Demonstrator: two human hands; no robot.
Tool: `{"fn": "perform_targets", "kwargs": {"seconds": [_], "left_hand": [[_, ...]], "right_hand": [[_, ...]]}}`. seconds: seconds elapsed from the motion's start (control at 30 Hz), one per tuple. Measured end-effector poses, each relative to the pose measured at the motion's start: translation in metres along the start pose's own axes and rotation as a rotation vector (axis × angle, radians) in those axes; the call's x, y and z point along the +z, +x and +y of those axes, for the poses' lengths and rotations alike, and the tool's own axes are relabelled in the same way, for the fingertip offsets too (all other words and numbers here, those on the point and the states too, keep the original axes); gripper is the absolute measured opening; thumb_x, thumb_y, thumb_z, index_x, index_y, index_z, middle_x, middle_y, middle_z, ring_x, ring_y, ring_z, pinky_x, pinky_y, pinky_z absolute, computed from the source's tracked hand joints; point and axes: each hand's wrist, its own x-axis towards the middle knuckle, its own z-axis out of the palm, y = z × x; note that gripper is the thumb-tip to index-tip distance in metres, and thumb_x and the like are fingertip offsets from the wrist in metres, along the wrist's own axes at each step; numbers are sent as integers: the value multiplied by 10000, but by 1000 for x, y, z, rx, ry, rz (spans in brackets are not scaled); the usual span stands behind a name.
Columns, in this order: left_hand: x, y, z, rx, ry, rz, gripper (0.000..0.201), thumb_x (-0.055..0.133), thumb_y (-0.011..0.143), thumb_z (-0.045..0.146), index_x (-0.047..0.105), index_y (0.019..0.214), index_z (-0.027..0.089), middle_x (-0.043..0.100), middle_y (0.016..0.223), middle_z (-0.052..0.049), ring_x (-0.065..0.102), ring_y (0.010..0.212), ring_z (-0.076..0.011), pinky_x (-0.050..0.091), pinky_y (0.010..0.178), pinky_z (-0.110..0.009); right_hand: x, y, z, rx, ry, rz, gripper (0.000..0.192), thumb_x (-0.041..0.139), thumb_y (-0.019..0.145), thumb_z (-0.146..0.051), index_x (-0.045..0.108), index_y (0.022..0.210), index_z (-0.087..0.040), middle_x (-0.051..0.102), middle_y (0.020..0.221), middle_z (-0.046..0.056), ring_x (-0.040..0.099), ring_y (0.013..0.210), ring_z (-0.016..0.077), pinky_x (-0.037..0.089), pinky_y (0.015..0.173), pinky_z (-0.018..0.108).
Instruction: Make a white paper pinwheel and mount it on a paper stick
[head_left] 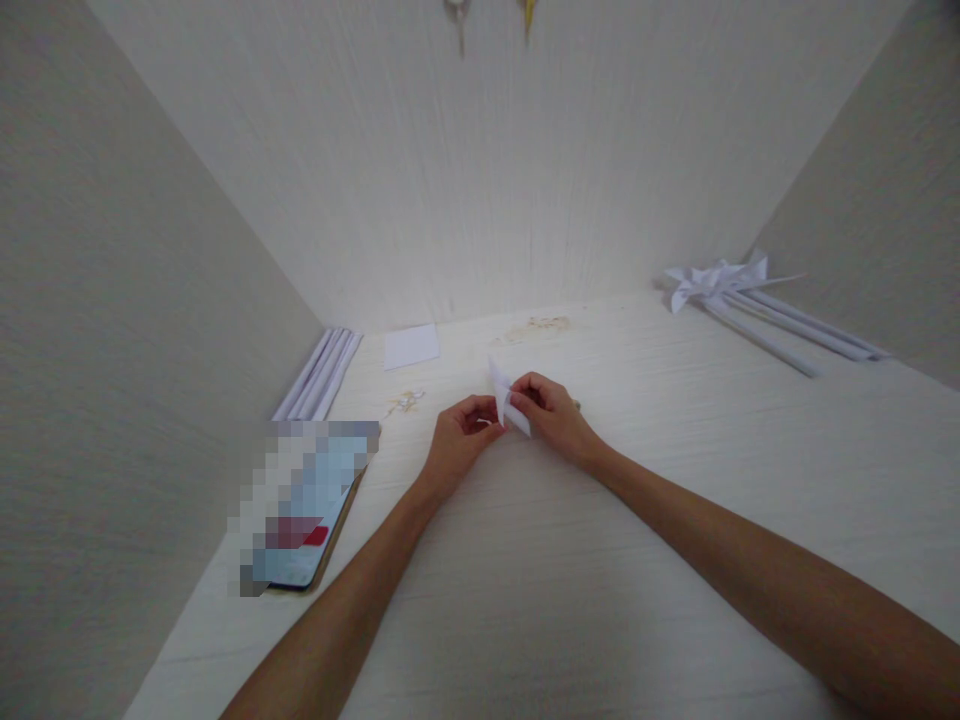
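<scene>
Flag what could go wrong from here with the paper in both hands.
1. Both hands, left and right, pinch the small folded paper above the table; a slip could spoil the crease or tear it.
2. The phone lies close to the left forearm; an elbow sweep might knock it.
3. Small scraps near the left hand could get caught in a fold.

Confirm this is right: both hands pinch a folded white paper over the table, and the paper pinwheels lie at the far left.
Not quite. The head view shows the pinwheels at the far right. The rest stands: left hand and right hand pinch the folded white paper over the table.
</scene>
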Motion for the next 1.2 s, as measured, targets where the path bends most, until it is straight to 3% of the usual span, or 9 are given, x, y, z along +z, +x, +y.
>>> {"fn": "perform_targets", "kwargs": {"seconds": [0.3,0.5,0.67,0.8,1.07,1.2], "left_hand": [[2,0,6,38,0,121,71,593,618,218,602,632,149,599,588,21,521,585,-94,410,615,-226],[2,-2,8,35,39,176,37,587,607,188,586,630,159,572,571,43,500,580,-94,400,608,-222],[0,1,1,10,19,115,135,551,667,271,612,678,151,614,666,3,518,630,-109,398,636,-244],[1,2,0,-7,11,90,173,564,664,296,633,710,144,631,678,-12,538,651,-121,399,657,-256],[1,3,-3,12,1,101,187,597,646,301,639,740,146,633,683,-7,545,640,-114,411,663,-255],[1,4,-2,2,0,136,193,597,647,311,632,733,142,627,674,-6,539,632,-110,413,650,-253]], "right_hand": [[1,-3,0,-32,59,-48,96,530,718,-257,523,674,-171,512,623,-10,430,547,100,334,522,250],[-1,-5,-4,-164,18,12,74,539,726,-229,577,692,-176,533,653,5,469,594,112,357,550,255],[-3,-8,-9,-232,-77,114,48,542,732,-205,586,720,-192,510,647,-1,453,569,102,337,496,236],[-4,-8,-10,-277,-117,89,75,528,735,-173,597,718,-194,552,675,10,456,572,102,337,489,234],[-2,-8,-6,-233,-149,109,58,540,708,-172,590,679,-177,542,606,-3,433,513,87,352,485,227],[0,-7,-2,-171,-96,106,63,548,693,-189,605,697,-163,572,602,13,490,532,103,393,506,241]]}}
